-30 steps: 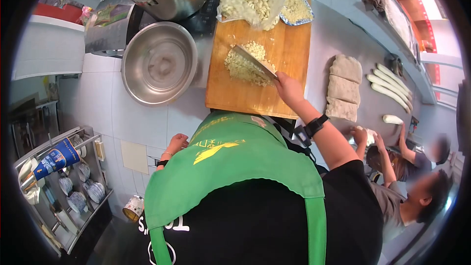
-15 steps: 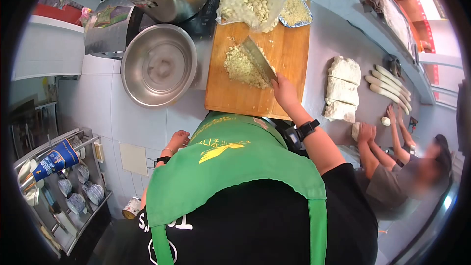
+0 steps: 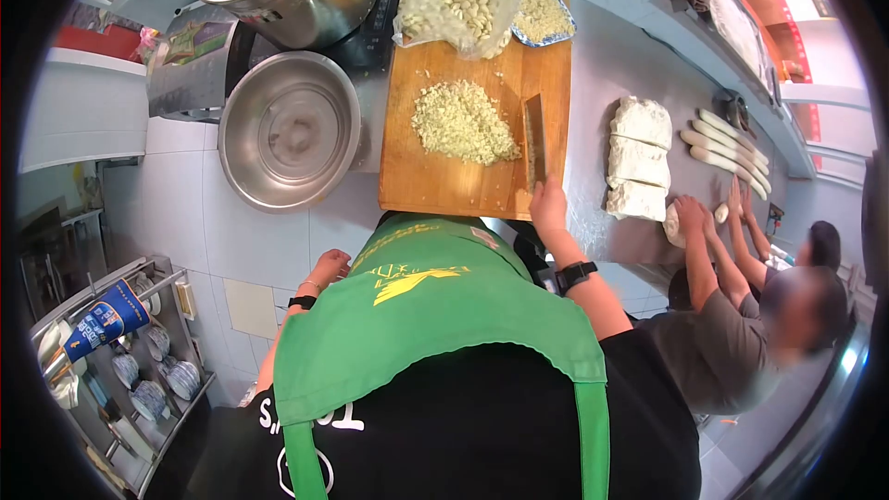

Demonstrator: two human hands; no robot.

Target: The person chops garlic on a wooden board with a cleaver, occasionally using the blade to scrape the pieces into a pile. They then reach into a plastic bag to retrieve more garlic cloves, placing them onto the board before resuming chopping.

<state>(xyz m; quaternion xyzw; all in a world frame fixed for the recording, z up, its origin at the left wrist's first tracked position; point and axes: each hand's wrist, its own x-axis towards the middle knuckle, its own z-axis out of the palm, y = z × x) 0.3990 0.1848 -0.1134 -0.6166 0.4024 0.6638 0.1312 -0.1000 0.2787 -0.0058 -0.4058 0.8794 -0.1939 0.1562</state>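
Note:
My right hand (image 3: 549, 207) grips the handle of a cleaver (image 3: 534, 141) near the front right of the wooden cutting board (image 3: 417, 190). Its blade points away from me, to the right of a heap of chopped garlic (image 3: 463, 122) and apart from it. My left hand (image 3: 331, 267) hangs beside my green apron, away from the board, fingers loosely bent with nothing visible in them. Behind the heap, a plastic bag of peeled garlic cloves (image 3: 463, 14) overlaps the board's back edge. A patterned dish of minced garlic (image 3: 544, 17) stands beside the bag.
Left of the board sits a wide metal basin (image 3: 343, 143), with a large steel pot (image 3: 315, 5) on a cooktop behind it. To the right lie dough blocks (image 3: 639, 153) and long dough rolls (image 3: 727, 157). Co-workers' hands (image 3: 690, 213) handle dough there. A dish rack (image 3: 167, 352) stands lower left.
The cleaver has moved right, off the chopped garlic, and its blade has turned to point nearly straight away from me. The left hand stays by the apron. A co-worker has shifted.

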